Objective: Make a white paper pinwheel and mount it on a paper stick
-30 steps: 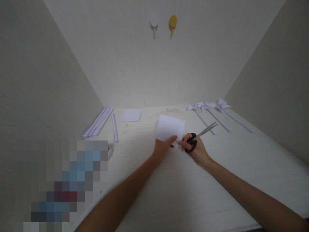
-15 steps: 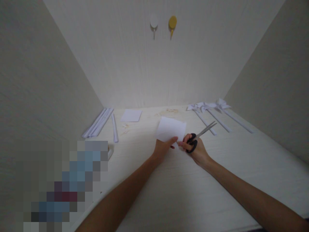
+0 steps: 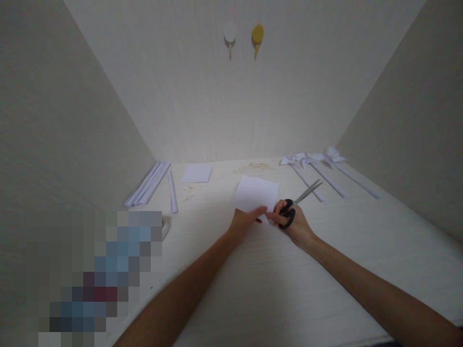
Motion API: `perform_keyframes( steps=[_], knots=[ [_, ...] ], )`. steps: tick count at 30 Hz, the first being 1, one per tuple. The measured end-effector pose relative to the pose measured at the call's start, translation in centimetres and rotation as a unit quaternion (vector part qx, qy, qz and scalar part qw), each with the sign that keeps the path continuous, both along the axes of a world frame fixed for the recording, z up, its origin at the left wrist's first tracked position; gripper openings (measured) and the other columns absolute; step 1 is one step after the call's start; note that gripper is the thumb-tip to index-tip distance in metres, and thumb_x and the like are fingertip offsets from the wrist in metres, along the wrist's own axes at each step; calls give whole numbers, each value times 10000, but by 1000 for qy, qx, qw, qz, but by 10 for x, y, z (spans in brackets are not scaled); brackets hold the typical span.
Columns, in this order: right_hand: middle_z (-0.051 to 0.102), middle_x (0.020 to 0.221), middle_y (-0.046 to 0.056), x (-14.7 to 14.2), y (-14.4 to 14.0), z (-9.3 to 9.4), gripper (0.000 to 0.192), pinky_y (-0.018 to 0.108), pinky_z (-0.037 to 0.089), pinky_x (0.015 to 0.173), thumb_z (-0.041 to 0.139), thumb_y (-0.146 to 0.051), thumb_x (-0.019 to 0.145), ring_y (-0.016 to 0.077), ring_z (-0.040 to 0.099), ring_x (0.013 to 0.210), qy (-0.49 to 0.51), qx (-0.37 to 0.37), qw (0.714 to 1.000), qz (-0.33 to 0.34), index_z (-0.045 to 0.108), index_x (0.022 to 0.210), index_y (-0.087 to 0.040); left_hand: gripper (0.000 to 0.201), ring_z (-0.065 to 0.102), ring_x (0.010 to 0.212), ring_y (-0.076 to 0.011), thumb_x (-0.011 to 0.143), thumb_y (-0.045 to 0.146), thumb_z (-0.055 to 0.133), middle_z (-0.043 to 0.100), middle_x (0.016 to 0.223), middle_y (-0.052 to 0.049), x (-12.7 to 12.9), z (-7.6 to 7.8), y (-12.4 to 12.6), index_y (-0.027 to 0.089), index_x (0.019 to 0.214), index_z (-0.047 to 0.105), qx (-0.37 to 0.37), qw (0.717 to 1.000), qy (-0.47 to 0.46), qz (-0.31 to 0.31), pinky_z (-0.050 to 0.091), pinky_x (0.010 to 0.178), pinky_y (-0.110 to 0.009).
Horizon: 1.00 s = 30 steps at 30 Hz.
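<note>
Pale table [image 3: 343, 284] before a plain wall [image 3: 231, 106]. Paper [image 3: 255, 193] extends beyond the fingers of the left hand [image 3: 243, 222], which are clamped on its near edge, thumb uppermost. Thumb and fingertip of the right hand [image 3: 293, 224] lie at its near right corner; whether they pinch it cannot be told. Scissors [image 3: 300, 198] are gripped in the right fingers, blades pointing away. Tubes [image 3: 172, 192] lie at left, pinwheels [image 3: 333, 156] at right.
</note>
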State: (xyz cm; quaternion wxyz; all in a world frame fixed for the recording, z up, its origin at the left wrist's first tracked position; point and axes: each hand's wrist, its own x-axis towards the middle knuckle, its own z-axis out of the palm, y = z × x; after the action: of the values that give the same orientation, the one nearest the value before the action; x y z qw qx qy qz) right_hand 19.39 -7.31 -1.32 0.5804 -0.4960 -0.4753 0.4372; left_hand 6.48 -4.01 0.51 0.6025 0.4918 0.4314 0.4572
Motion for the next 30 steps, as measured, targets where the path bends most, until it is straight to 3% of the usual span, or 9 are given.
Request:
perform_keyframes(
  steps=[10,14,18,24,30],
  knots=[
    [543,494,-34,1,2,3,292,189,295,358,734,-276,513,58,427,381,31,-22,998,51,465,525,-164,127,565,536,-111,540,212,671,619,610,4,-3,1,5,139,621,605,1,998,-31,56,469,450,-208],
    [525,464,-35,9,1,9,237,181,298,357,689,-281,572,63,434,391,-6,-75,990,121,489,582,-156,170,578,557,-108,532,227,680,628,692,0,-9,-1,15,140,644,586,2,993,-71,92,477,455,-209],
    [516,477,-36,20,-1,14,201,179,290,357,670,-263,570,64,433,401,-68,-124,971,192,516,627,-147,154,575,531,-98,574,253,652,616,644,-4,-13,-4,23,129,617,570,17,992,-99,78,477,478,-204],
    [461,485,-54,27,-2,12,197,194,296,395,652,-270,582,59,397,420,-158,-123,960,196,505,634,-150,150,567,494,-86,600,254,631,610,618,-5,-13,-5,25,124,612,559,17,991,-112,75,453,453,-183],
    [450,588,-37,29,-5,13,284,208,322,469,629,-365,641,68,404,514,-163,-116,951,235,487,732,-137,157,567,484,-86,594,251,631,602,582,11,-13,-6,29,135,670,556,4,983,-161,93,425,434,-168]
  ],
)
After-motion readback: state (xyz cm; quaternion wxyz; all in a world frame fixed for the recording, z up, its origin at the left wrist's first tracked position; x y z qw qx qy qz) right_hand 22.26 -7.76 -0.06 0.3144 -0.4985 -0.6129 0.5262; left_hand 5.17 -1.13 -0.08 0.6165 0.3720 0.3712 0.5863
